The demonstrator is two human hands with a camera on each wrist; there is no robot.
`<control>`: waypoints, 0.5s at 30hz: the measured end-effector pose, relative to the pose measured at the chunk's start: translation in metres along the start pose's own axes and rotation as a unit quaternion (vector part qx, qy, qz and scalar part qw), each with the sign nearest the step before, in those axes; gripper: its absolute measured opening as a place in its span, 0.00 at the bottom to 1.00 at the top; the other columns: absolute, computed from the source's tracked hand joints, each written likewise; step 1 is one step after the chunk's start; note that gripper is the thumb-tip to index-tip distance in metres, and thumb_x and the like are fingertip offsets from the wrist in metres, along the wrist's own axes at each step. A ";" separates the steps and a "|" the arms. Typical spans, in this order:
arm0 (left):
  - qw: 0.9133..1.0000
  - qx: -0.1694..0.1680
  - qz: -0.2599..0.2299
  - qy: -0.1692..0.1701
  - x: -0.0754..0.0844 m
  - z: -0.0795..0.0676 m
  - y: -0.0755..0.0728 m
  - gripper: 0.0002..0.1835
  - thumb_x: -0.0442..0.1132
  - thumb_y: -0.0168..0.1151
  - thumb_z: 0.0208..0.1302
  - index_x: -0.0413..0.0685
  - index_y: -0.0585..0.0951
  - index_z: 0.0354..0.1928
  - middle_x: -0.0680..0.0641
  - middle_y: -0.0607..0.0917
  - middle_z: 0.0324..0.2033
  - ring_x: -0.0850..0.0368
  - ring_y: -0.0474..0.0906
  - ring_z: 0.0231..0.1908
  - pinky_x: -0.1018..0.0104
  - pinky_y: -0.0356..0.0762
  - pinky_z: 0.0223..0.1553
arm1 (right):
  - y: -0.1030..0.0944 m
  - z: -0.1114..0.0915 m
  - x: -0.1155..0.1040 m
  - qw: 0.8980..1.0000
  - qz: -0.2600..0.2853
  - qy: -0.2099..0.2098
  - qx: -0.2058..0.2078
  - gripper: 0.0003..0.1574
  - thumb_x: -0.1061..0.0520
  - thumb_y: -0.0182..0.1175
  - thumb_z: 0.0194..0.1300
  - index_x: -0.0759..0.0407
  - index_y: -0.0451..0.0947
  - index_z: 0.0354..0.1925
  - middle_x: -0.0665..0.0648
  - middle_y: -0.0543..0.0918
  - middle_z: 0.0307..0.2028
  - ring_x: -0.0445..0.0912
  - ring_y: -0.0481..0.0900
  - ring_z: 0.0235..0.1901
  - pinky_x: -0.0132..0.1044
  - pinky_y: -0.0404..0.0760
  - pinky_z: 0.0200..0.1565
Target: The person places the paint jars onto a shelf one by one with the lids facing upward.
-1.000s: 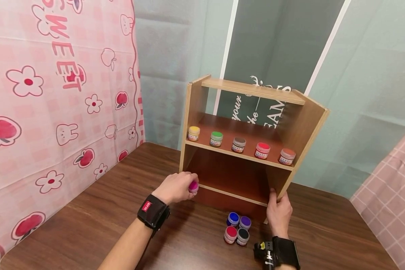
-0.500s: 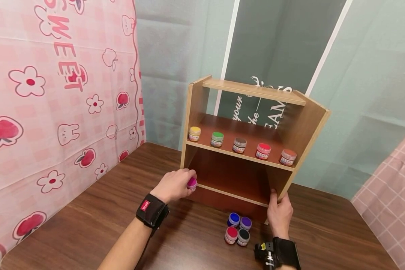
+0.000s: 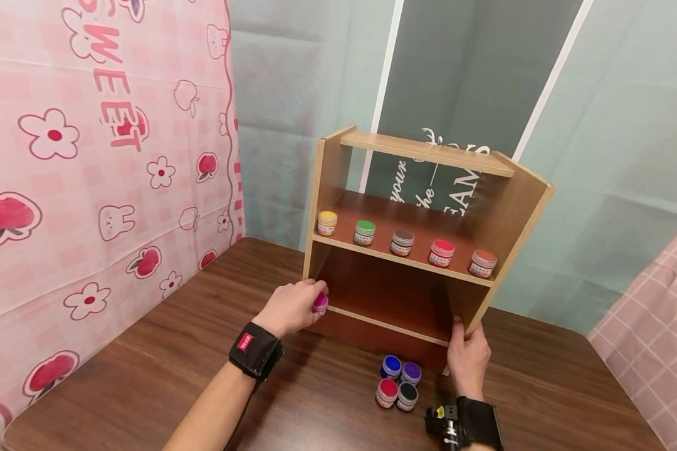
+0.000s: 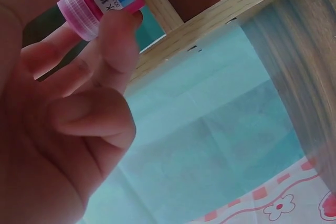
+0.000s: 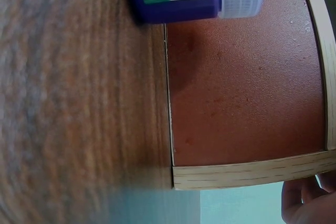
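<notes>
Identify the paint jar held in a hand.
The magenta jar, gripped in the left hand; five other jars stand on the upper shelf and four jars on the table.

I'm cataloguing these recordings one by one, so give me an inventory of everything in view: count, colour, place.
Shelf unit: 1, light wood with reddish-brown surfaces, on the table
Magenta paint jar: 1, magenta, in the left hand
Shelved paint jars: 5, lids yellow, green, brown, red, orange-brown from left to right, on the upper level
Clustered paint jars: 4, blue and purple behind, red and black in front, on the table
Table: 1, dark brown wood, beneath everything
Printed cloth: 1, pink and white, left
Backdrop: 1, pale teal with dark panel, behind
Checked cloth: 1, dusty pink, right
Wristbands: 2, black, one per wrist
Hands: 2, bare; left at the magenta paint jar, right hand gripping the shelf unit's right side
</notes>
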State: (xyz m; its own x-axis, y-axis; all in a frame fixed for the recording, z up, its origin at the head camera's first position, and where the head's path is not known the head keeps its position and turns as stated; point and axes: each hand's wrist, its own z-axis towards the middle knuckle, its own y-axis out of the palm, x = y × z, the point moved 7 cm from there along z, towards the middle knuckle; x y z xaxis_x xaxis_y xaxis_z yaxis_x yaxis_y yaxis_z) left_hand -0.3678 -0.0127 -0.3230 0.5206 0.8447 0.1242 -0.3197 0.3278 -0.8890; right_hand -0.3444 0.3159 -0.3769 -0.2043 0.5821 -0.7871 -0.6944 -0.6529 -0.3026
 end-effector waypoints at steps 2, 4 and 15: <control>1.000 0.003 0.003 0.000 -0.001 0.000 0.001 0.11 0.40 0.64 0.48 0.53 0.75 0.35 0.55 0.73 0.26 0.59 0.70 0.22 0.63 0.69 0.21 | 0.001 0.000 0.000 1.000 0.002 0.002 -0.004 0.28 0.45 0.45 0.70 0.68 0.69 0.53 0.75 0.77 0.47 0.65 0.73 0.48 0.62 0.69 0.47; 1.000 0.009 0.007 0.001 -0.002 0.000 0.001 0.12 0.41 0.65 0.48 0.53 0.75 0.35 0.55 0.73 0.26 0.59 0.70 0.22 0.63 0.69 0.21 | 0.001 0.000 0.000 1.000 0.001 0.001 -0.003 0.28 0.45 0.45 0.70 0.68 0.70 0.52 0.75 0.77 0.47 0.65 0.73 0.48 0.61 0.69 0.47; 0.999 0.029 0.010 0.012 -0.002 0.001 0.003 0.19 0.42 0.66 0.50 0.56 0.76 0.47 0.53 0.78 0.30 0.57 0.75 0.26 0.62 0.74 0.24 | 0.001 0.000 0.001 1.000 -0.001 0.003 -0.002 0.27 0.45 0.45 0.70 0.67 0.70 0.53 0.75 0.77 0.48 0.65 0.73 0.49 0.63 0.69 0.48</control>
State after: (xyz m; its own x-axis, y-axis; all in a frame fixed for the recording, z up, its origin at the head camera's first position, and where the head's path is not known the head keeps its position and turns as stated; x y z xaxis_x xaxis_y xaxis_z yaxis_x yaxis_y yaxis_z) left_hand -0.3709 -0.0129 -0.3251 0.5317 0.8415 0.0954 -0.3760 0.3355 -0.8637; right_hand -0.3448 0.3160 -0.3780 -0.1985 0.5809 -0.7894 -0.6926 -0.6530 -0.3064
